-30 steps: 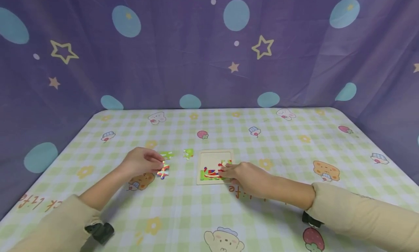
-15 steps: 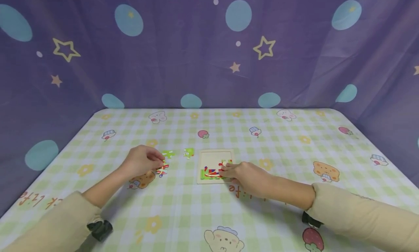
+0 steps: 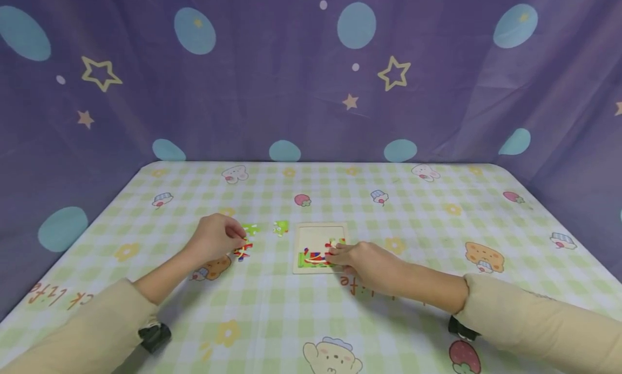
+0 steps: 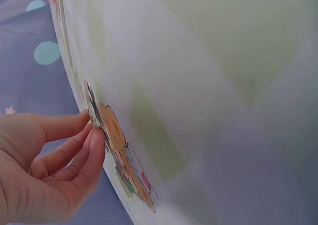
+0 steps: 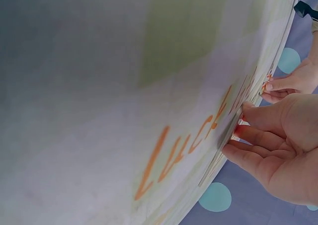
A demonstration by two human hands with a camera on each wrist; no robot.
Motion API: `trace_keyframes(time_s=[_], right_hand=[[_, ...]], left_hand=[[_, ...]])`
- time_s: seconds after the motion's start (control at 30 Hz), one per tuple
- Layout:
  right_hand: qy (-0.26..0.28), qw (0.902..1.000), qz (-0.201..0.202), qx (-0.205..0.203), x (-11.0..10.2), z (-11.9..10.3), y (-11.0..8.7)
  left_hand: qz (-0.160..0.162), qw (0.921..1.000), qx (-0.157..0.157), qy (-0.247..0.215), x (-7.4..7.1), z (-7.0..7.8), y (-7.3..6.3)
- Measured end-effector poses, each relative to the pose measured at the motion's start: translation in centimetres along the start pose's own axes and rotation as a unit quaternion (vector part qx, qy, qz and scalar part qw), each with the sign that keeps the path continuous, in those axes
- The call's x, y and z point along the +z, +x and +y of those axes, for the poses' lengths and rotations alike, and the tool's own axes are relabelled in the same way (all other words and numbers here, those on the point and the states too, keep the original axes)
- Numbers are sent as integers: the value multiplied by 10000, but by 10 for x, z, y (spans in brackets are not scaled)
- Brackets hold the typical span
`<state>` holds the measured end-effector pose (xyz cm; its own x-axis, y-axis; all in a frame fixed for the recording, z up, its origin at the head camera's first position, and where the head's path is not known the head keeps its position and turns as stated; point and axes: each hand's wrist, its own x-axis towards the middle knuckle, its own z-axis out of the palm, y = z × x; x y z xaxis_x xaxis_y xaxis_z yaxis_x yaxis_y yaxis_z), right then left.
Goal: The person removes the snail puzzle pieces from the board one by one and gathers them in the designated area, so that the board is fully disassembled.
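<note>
In the head view, my left hand (image 3: 211, 238) pinches a red, blue and white jigsaw puzzle piece (image 3: 243, 250) between thumb and fingers, low over the tablecloth. The left wrist view shows this thin piece (image 4: 92, 105) edge-on at the fingertips. My right hand (image 3: 369, 265) rests with extended fingers on the lower right of a wooden puzzle tray (image 3: 313, 236). Fitted pieces (image 3: 312, 259) with a red, blue and green picture lie along the tray's lower part, partly hidden by those fingers. The tray's upper part shows bare wood.
Two loose green puzzle pieces lie left of the tray: one (image 3: 281, 228) shows a printed eye, the other (image 3: 251, 230) is just beyond my left fingertips. A checked tablecloth (image 3: 272, 320) with printed cartoons covers the table, and a purple curtain (image 3: 252, 77) hangs behind it.
The left hand shifts slightly to the right, and the piece it pinches has turned and sits a little differently in the fingers. My right hand stays on the tray.
</note>
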<state>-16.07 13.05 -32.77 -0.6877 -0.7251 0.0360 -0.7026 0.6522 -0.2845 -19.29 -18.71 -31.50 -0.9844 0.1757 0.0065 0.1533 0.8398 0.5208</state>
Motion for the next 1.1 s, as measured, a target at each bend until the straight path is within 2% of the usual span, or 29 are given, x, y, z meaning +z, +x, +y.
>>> trace_keyframes(time_s=[0.1, 0.27, 0.5, 0.7, 0.83, 1.1], right_hand=[[1, 10000, -13, -42, 0, 0, 0], [-20, 10000, -7, -90, 0, -1, 0], [-119, 9999, 2, -105, -1, -3, 1], [-132, 9998, -6, -133, -1, -2, 1], [-196, 9997, -14, -139, -1, -2, 1], [-419, 9988, 61, -236, 0, -4, 0]], left_hand=[[31, 10000, -40, -3, 0, 1, -2], [114, 9999, 68, 73, -2, 2, -2], [-40, 9998, -184, -10, -8, 14, 1], [-239, 9994, 97, -245, -3, 34, 4], [-406, 9975, 362, -452, 8, 48, 10], [-764, 9925, 655, -687, 26, 80, 25]])
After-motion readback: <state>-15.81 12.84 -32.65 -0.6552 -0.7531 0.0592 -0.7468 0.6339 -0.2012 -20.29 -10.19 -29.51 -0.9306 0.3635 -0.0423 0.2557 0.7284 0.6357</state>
